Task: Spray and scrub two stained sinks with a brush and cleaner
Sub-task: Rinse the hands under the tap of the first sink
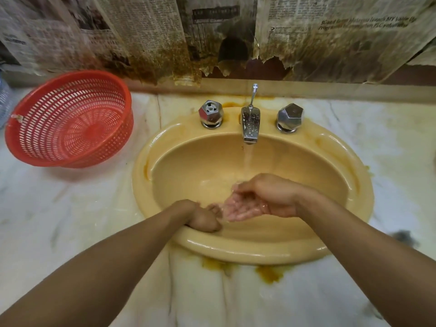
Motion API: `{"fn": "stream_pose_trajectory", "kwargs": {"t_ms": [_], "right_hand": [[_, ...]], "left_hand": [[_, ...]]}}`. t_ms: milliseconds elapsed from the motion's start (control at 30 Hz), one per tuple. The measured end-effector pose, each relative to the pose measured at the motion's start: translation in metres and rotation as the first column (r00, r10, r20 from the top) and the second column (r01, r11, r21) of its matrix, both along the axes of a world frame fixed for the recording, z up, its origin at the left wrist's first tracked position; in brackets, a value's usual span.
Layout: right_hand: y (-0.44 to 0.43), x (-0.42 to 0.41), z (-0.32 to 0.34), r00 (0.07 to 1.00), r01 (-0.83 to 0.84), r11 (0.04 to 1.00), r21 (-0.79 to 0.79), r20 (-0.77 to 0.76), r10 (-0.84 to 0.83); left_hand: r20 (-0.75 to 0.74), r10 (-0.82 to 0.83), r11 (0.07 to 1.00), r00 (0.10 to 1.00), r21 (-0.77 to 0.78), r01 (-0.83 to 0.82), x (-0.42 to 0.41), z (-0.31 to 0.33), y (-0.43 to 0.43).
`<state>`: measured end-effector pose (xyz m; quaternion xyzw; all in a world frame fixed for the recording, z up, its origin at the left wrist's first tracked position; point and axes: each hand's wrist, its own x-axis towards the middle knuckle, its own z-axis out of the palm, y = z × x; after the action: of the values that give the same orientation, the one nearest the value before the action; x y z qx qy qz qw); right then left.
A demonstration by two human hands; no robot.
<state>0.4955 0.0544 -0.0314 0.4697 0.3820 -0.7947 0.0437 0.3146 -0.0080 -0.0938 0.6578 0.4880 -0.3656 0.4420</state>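
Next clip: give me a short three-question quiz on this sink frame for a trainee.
1. True or false: water runs from the tap.
2. Where is the basket relative to the sink? A inside it; B on the counter left of it; C hanging on the wall.
3. Fill in: the water lands on the open ___ hand.
Key: 1 true. 2 B. 3 right: the right hand is cupped palm up, while the left hand is curled at the sink's near rim.
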Motion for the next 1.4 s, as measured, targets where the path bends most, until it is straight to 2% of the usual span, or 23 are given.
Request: {"fn": "stream_pose_trajectory", "kwargs": {"t_ms": [67, 133, 200, 233, 267, 333, 400, 433, 467, 533, 633, 700, 767, 833, 867, 967, 1033, 1067, 1133, 1167, 1233, 1300, 1400], "right_hand": [[-0.009, 0.015, 0.001, 0.983, -0.117, 0.979, 0.169, 0.162, 0.090], [-0.005, 0.026, -0.001, 0.964, -0.114, 0.942, 0.316, 0.264, 0.028], [0.013, 0.033, -0.009, 0.956, 0.050, 0.919, 0.391, 0.248, -0.158], [0.024, 0.033, -0.015, 0.946, 0.173, 0.912, 0.372, 0.195, -0.259], [0.035, 0.031, -0.019, 0.929, 0.301, 0.904, 0.303, 0.121, -0.350], [0.051, 0.022, -0.025, 0.851, 0.525, 0.850, 0.035, -0.048, -0.523], [0.058, 0.008, -0.026, 0.737, 0.626, 0.749, -0.216, -0.151, -0.659], [0.058, 0.002, -0.025, 0.704, 0.634, 0.723, -0.274, -0.180, -0.687], [0.057, -0.004, -0.023, 0.697, 0.625, 0.722, -0.296, -0.205, -0.687], [0.051, -0.009, -0.015, 0.743, 0.566, 0.775, -0.280, -0.235, -0.627], [0.034, -0.001, 0.004, 0.904, 0.326, 0.926, -0.189, -0.225, -0.364], [0.020, 0.012, 0.014, 0.995, 0.058, 0.997, -0.056, -0.080, -0.062], [0.010, 0.028, 0.018, 0.975, -0.158, 0.976, 0.147, 0.179, 0.131], [0.007, 0.045, 0.016, 0.925, -0.228, 0.916, 0.329, 0.367, 0.098], [0.009, 0.053, 0.014, 0.911, -0.216, 0.893, 0.394, 0.410, 0.040], [0.018, 0.068, 0.003, 0.918, -0.010, 0.889, 0.459, 0.355, -0.173], [0.023, 0.067, -0.006, 0.922, 0.240, 0.899, 0.365, 0.205, -0.330], [0.026, 0.064, -0.012, 0.908, 0.364, 0.892, 0.267, 0.111, -0.404], [0.035, 0.050, -0.023, 0.849, 0.526, 0.850, -0.017, -0.054, -0.526], [0.041, 0.040, -0.028, 0.806, 0.561, 0.811, -0.164, -0.115, -0.581], [0.050, 0.012, -0.033, 0.715, 0.569, 0.724, -0.390, -0.200, -0.670], [0.052, -0.020, -0.029, 0.682, 0.514, 0.696, -0.502, -0.254, -0.686], [0.045, -0.048, -0.026, 0.800, 0.327, 0.816, -0.476, -0.319, -0.507]], "left_hand": [[0.141, 0.129, 0.988, 0.981, -0.098, -0.116, 0.027, 0.013, -0.003], [0.185, 0.223, 0.968, 0.957, -0.158, -0.195, 0.044, 0.017, -0.006], [0.174, 0.200, 0.970, 0.964, -0.172, -0.171, 0.044, 0.014, -0.009], [0.160, 0.183, 0.973, 0.970, -0.173, -0.155, 0.037, 0.013, -0.009], [0.132, 0.170, 0.973, 0.977, -0.178, -0.145, 0.026, 0.014, -0.009], [0.024, 0.109, 0.985, 0.994, -0.134, -0.105, -0.002, 0.015, -0.007], [-0.148, 0.019, 1.000, 0.989, 0.028, -0.015, -0.032, 0.011, -0.004], [-0.240, -0.033, 0.993, 0.970, 0.099, 0.058, -0.042, 0.007, -0.003], [-0.298, -0.080, 0.984, 0.951, 0.128, 0.123, -0.047, 0.005, -0.001], [-0.332, -0.099, 0.983, 0.938, 0.111, 0.144, -0.042, 0.001, -0.003], [-0.229, -0.033, 0.994, 0.973, 0.096, 0.056, -0.010, -0.004, -0.006], [-0.043, 0.008, 1.000, 0.999, 0.020, -0.007, 0.022, -0.001, -0.007], [0.141, 0.113, 0.992, 0.984, -0.079, -0.103, 0.056, 0.005, -0.007], [0.242, 0.220, 0.971, 0.945, -0.142, -0.190, 0.078, 0.013, -0.005], [0.249, 0.238, 0.966, 0.939, -0.161, -0.202, 0.083, 0.014, -0.005], [0.199, 0.256, 0.954, 0.946, -0.212, -0.214, 0.061, 0.010, -0.008], [0.102, 0.201, 0.964, 0.974, -0.195, -0.179, 0.025, 0.011, -0.011], [0.019, 0.144, 0.981, 0.989, -0.135, -0.140, 0.004, 0.010, -0.011], [-0.236, -0.033, 0.995, 0.971, 0.087, 0.055, -0.041, 0.010, -0.006], [-0.369, -0.115, 0.962, 0.922, 0.189, 0.195, -0.062, 0.013, 0.000], [-0.500, -0.205, 0.885, 0.841, 0.272, 0.377, -0.091, 0.018, 0.014], [-0.534, -0.261, 0.830, 0.804, 0.301, 0.469, -0.101, 0.021, 0.023], [-0.587, -0.289, 0.807, 0.756, 0.275, 0.522, -0.091, 0.016, 0.019]]}}
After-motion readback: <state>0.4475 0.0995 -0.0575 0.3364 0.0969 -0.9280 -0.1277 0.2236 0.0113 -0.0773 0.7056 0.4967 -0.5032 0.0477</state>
